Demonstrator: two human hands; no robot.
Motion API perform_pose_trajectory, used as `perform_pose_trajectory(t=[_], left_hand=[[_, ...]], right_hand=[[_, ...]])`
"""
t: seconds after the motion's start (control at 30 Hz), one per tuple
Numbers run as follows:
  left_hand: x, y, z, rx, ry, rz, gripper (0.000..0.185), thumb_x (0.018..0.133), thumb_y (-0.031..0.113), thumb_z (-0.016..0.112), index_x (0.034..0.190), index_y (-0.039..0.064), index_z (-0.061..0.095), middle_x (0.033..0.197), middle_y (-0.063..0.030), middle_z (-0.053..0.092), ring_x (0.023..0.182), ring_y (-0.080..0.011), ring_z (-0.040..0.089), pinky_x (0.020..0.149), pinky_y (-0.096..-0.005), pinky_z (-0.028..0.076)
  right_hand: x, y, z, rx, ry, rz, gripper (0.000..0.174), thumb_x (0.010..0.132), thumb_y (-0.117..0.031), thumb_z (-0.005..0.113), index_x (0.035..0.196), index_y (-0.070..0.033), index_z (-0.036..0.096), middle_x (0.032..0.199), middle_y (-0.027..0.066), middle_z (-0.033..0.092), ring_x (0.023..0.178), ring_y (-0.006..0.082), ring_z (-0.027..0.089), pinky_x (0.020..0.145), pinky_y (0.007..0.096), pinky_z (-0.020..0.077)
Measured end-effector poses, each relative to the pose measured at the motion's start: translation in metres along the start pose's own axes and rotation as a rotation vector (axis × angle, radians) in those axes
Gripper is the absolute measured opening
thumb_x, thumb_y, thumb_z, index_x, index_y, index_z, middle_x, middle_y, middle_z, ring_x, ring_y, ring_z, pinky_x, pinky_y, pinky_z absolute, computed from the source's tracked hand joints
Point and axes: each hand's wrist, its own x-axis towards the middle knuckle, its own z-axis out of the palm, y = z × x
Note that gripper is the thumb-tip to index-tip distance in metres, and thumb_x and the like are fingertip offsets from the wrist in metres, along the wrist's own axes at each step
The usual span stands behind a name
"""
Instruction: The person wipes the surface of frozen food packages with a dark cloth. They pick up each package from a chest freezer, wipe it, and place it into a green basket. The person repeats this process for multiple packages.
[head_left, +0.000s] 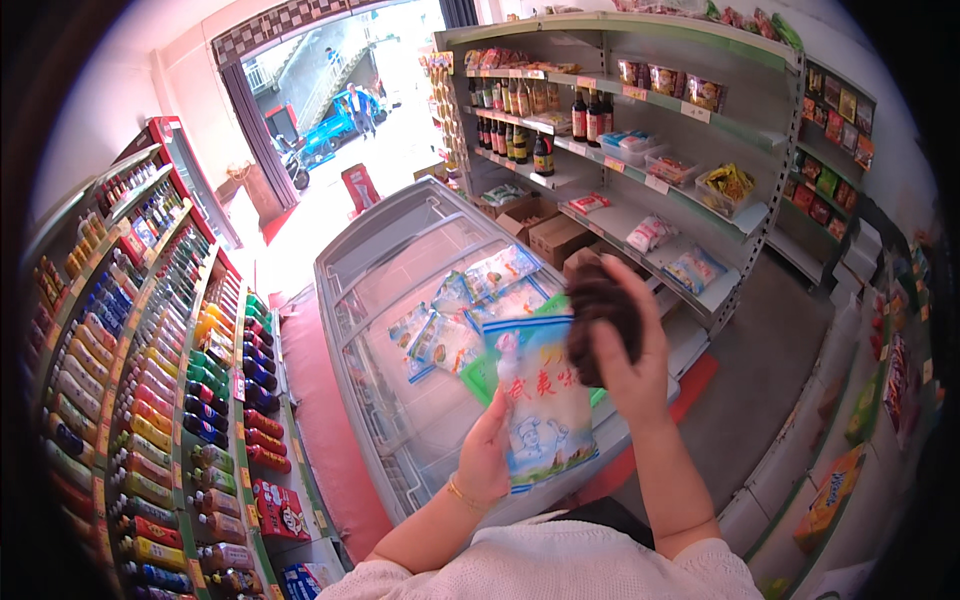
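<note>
My left hand (484, 457) grips the left edge of an upright printed plastic bag (544, 420), pale with a blue top edge and a cartoon chef. Just right of the bag's top, my right hand (634, 345) holds a dark brown, lumpy bundle (604, 322), blurred, of a kind I cannot tell. Behind the bag a green tray (476, 379) shows in part, lying on the glass-topped chest freezer (375, 420). Several more printed bags (446, 341) lie in a loose heap on the freezer's lid.
Drink shelves (180, 420) line the left side. On the right stands a metal shelf unit (675, 187) with bottles, tubs and packets, and cardboard boxes (559, 236) at its foot. A red sign (361, 189) stands near the open doorway; a person (360, 111) is outside.
</note>
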Motion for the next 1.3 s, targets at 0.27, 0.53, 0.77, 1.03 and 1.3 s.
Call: perform_pose_trajectory(t=[0.27,0.53,0.77,1.03,1.3], left_hand=[[0.006,0.029,-0.022,-0.1,-0.129,0.312,0.044,0.107,0.037,0.042,0.132,0.005,0.058,0.126,-0.0116,0.067,0.114,-0.0271,0.065,0.103,-0.0434,0.049],[0.001,0.064,-0.026,-0.227,-0.066,0.418,0.052,0.107,0.037,0.042,0.143,-0.001,0.046,0.142,-0.0204,0.056,0.126,-0.0378,0.057,0.111,-0.053,0.042],[0.006,0.05,-0.041,-0.298,-0.052,0.276,0.051,0.107,0.033,0.04,0.146,0.0,0.044,0.144,-0.0187,0.055,0.129,-0.0349,0.056,0.112,-0.0505,0.041],[-0.012,0.064,-0.036,-0.196,-0.159,0.346,0.055,0.107,0.034,0.038,0.149,-0.002,0.039,0.149,-0.0223,0.048,0.134,-0.0382,0.051,0.116,-0.0541,0.034],[-0.004,0.021,-0.023,-0.419,-0.261,-0.049,0.073,0.101,0.061,0.042,0.142,0.001,0.048,0.141,-0.0174,0.056,0.124,-0.0316,0.059,0.111,-0.0455,0.044]], right_hand=[[-0.048,-0.026,0.037,-0.441,-0.515,-0.174,0.048,0.081,-0.02,0.077,0.126,-0.008,0.063,0.135,0.0146,0.058,0.125,0.0371,0.053,0.108,0.0475,0.0403],[-0.079,0.013,0.003,-0.351,-0.302,-0.119,0.05,0.078,-0.002,0.073,0.126,-0.01,0.061,0.132,0.0135,0.058,0.122,0.034,0.054,0.108,0.0441,0.0409],[-0.088,-0.005,0.006,-0.469,-0.514,-0.176,0.074,0.07,-0.013,0.082,0.14,-0.018,0.058,0.153,0.0157,0.041,0.14,0.0362,0.039,0.118,0.0596,0.0231],[-0.068,0.034,0.0,0.222,-0.061,0.49,0.041,0.094,-0.004,0.066,0.134,-0.008,0.058,0.123,0.0105,0.06,0.12,0.0209,0.057,0.103,0.0331,0.0442],[-0.066,-0.034,0.023,-0.442,-0.81,-0.312,0.067,0.063,-0.027,0.086,0.126,-0.018,0.065,0.144,0.0098,0.051,0.138,0.0339,0.045,0.116,0.0604,0.0272]])
